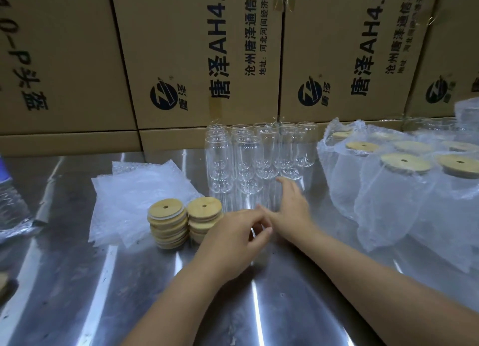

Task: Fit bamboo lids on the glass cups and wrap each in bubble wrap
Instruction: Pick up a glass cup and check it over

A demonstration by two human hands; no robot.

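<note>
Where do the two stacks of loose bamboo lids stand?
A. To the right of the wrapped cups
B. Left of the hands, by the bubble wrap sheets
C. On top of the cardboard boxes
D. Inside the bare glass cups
B: the lid stacks stand on the table left of the left hand, by the bubble wrap sheets.

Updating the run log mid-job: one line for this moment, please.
left grip: holds clear glass cup | right grip: open, reaching at unlidded glass cups | round bamboo lids: two stacks, untouched | bubble-wrapped lidded cups: grouped right
</note>
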